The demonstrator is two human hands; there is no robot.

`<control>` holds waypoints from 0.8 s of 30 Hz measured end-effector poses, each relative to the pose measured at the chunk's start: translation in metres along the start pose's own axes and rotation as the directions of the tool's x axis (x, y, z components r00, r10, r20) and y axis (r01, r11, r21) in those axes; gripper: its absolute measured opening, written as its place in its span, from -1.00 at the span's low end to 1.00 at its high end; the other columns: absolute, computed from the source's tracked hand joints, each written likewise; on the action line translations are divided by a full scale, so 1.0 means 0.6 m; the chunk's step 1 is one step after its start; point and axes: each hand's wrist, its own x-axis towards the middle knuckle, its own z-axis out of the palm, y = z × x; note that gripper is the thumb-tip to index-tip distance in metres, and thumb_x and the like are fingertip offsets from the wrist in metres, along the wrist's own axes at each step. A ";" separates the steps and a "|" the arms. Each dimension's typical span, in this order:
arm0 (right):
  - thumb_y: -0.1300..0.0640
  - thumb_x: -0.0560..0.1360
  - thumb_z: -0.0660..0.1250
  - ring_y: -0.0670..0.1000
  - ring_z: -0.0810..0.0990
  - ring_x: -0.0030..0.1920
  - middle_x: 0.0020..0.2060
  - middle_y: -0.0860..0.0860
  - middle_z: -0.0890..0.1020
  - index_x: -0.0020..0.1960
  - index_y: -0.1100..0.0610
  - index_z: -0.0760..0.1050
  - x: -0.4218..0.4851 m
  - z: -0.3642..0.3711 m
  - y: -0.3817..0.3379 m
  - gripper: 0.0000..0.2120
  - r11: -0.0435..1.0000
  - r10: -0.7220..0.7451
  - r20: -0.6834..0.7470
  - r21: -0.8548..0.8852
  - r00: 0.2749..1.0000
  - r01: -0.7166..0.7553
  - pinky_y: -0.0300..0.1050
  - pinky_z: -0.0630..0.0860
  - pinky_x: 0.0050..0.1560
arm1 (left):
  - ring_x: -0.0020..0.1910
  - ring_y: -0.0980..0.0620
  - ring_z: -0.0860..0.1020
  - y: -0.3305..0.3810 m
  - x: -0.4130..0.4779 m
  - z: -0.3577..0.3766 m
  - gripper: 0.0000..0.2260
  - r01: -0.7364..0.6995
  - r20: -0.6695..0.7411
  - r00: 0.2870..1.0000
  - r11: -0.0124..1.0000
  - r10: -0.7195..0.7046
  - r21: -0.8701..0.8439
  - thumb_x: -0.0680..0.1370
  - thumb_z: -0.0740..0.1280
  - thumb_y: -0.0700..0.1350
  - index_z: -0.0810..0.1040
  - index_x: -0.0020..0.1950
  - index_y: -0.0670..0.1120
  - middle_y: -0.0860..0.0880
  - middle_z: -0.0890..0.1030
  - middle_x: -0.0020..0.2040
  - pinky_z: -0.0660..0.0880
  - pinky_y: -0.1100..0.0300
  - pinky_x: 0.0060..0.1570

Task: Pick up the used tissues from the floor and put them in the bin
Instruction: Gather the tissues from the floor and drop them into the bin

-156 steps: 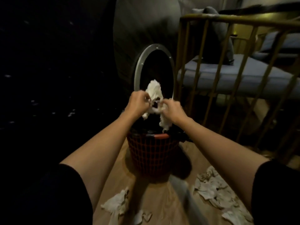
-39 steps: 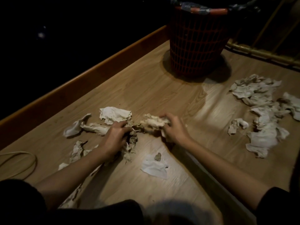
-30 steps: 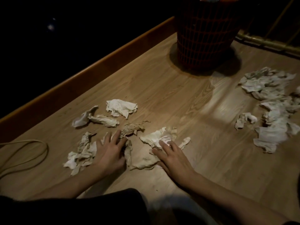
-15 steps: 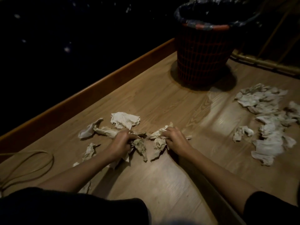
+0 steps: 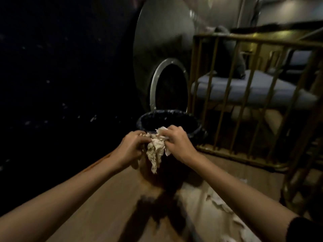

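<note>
Both my hands hold one bunch of crumpled tissues in the air, just in front of the bin's near rim. My left hand grips its left side and my right hand grips its right side. A tail of tissue hangs down in front of the bin. The bin is a basket lined with a dark bag, standing on the wooden floor; its mouth is dark and I cannot see inside. More tissues lie blurred on the floor at the lower right.
A brass-coloured railing stands right of the bin, with a grey mattress behind it. A large round metal panel with a ringed dark opening rises behind the bin. The left side is dark wall.
Half a second ago my hands were gathering tissues on the floor. Now they have lifted the bunch up to the bin's rim, and my view has risen from the floor.
</note>
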 end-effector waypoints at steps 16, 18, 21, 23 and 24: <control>0.09 0.47 0.37 0.13 0.35 0.39 0.40 0.14 0.36 0.45 -0.01 0.24 0.143 0.007 0.187 -0.41 0.835 0.480 0.264 0.154 0.837 -0.528 0.02 0.37 0.37 | 0.35 -0.23 0.33 -0.065 0.281 0.173 -0.53 0.279 0.129 0.950 0.958 -0.284 0.059 0.47 0.28 -0.06 0.33 0.39 0.08 -0.16 0.42 0.35 0.36 -0.14 0.30; 0.13 0.49 0.34 0.08 0.51 0.25 0.24 0.14 0.55 0.33 0.04 0.42 0.125 -0.002 0.186 -0.59 0.859 0.451 0.078 0.233 0.889 -0.456 -0.04 0.48 0.25 | 0.22 -0.20 0.48 -0.044 0.269 0.157 -0.63 0.236 -0.110 0.967 0.971 -0.231 0.040 0.46 0.27 -0.10 0.48 0.27 0.01 -0.15 0.57 0.19 0.46 -0.11 0.19; 0.24 0.51 0.29 0.01 0.63 -0.04 -0.09 0.09 0.67 0.08 0.13 0.60 0.085 -0.026 0.180 -0.81 0.889 0.425 -0.192 0.275 0.885 -0.367 -0.09 0.58 -0.01 | 0.04 -0.15 0.54 0.002 0.244 0.143 -0.78 0.055 -0.291 0.957 0.990 -0.016 0.126 0.46 0.27 -0.13 0.61 0.06 -0.06 -0.10 0.64 -0.03 0.46 -0.05 0.04; 0.27 0.51 0.28 -0.05 0.62 -0.10 -0.13 0.05 0.67 0.01 0.12 0.61 0.043 -0.038 0.187 -0.83 0.901 0.415 -0.245 0.246 0.876 -0.358 -0.16 0.59 -0.10 | -0.02 -0.13 0.53 0.047 0.226 0.151 -0.82 -0.111 -0.289 0.946 0.983 0.149 0.146 0.43 0.31 -0.14 0.60 0.01 -0.07 -0.09 0.63 -0.09 0.43 -0.02 -0.05; 0.28 0.50 0.28 -0.07 0.62 -0.10 -0.13 0.02 0.67 -0.01 0.12 0.62 0.018 -0.044 0.191 -0.83 0.903 0.414 -0.257 0.232 0.873 -0.360 -0.21 0.57 -0.11 | -0.04 -0.13 0.53 0.073 0.216 0.160 -0.81 -0.190 -0.272 0.935 0.970 0.225 0.150 0.42 0.32 -0.15 0.59 0.02 -0.07 -0.09 0.62 -0.10 0.44 0.00 -0.09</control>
